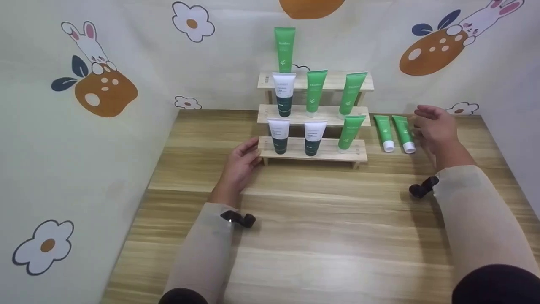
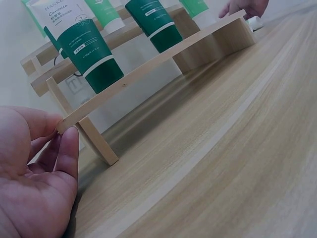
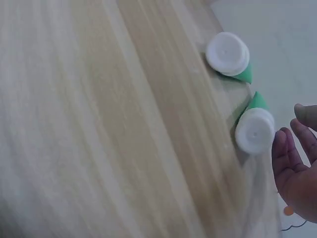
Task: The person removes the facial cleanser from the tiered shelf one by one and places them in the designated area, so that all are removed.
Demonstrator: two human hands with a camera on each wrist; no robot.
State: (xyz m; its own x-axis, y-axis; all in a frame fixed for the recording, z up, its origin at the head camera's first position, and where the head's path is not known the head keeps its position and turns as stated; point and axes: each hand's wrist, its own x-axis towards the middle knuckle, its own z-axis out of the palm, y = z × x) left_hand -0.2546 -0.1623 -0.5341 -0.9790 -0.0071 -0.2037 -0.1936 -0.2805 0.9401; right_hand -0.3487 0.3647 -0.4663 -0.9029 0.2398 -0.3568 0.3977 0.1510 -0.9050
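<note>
In the head view a stepped three-tier wooden rack point(image 1: 313, 155) stands at the back of the table. My left hand point(image 1: 242, 164) is at the left end of its lowest board, and the left wrist view shows finger and thumb pinching the board's corner point(image 2: 67, 123). My right hand point(image 1: 436, 128) is beside the right one of two green tubes point(image 1: 403, 131) lying flat, its fingers loosely bent and holding nothing. The other lying green tube point(image 1: 383, 130) is nearer the rack. Both white caps point(image 3: 255, 131) face the right wrist camera.
The lowest board carries two white-and-dark-green tubes point(image 1: 279, 134) and a green tube point(image 1: 351, 133). On the middle board are a white-and-dark-green tube point(image 1: 284, 93) and two green tubes point(image 1: 314, 90). One green tube point(image 1: 285, 50) stands on top. A patterned cloth wall point(image 1: 228, 76) encloses the table.
</note>
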